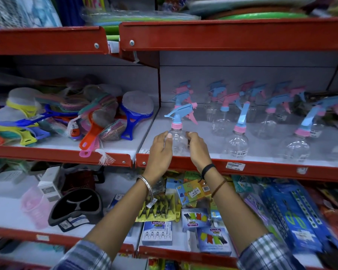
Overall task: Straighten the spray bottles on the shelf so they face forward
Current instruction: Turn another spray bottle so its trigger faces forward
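Several clear spray bottles with blue and pink trigger heads stand in rows on the red-edged middle shelf point(261, 167). The front left bottle point(179, 140) has a blue trigger head and pink collar, with its nozzle pointing left. My left hand point(161, 151) cups its left side and my right hand point(198, 148) its right side, fingers on the clear body. A second front bottle point(237, 141) stands to the right with its head turned up and back. A third front bottle point(299, 147) sits further right, nozzle angled to the right.
Left of the divider lies a pile of coloured sieves and scrubbers point(66, 115) in net bags. The shelf below holds packs of clips point(157, 232), a black tray point(76, 207) and blue packets point(293, 215). A red shelf point(232, 36) hangs close overhead.
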Action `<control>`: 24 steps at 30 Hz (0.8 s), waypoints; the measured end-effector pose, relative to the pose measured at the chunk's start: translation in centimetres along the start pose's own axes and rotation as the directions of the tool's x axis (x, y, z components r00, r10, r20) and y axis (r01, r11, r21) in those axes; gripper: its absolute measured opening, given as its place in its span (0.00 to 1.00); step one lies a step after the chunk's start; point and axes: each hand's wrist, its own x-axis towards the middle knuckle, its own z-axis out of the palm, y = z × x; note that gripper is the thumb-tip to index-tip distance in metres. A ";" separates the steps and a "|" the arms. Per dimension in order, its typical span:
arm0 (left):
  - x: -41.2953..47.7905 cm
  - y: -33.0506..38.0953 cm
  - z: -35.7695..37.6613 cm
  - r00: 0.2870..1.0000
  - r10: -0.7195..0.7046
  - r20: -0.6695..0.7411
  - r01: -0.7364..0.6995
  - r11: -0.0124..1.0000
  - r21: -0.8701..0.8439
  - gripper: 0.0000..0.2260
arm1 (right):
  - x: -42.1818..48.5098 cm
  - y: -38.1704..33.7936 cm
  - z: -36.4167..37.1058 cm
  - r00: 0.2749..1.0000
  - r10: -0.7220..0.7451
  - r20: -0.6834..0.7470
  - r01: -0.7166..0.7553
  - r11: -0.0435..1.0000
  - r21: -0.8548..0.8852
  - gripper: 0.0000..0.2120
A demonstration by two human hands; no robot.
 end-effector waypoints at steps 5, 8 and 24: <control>0.5 0.3 -0.3 1.000 0.015 0.015 -0.015 1.000 -0.026 0.08 | -0.5 0.2 0.0 0.999 -0.042 -0.027 0.041 0.998 -0.040 0.18; 0.6 0.1 -0.3 1.000 0.011 0.013 -0.011 1.000 -0.029 0.12 | -1.0 -0.1 -0.1 0.996 -0.077 -0.033 0.075 0.996 -0.047 0.18; -3.3 3.4 8.8 0.954 0.276 0.119 -0.273 0.961 -0.037 0.14 | -3.5 2.7 -9.3 0.747 -0.454 -0.486 0.539 0.841 0.044 0.11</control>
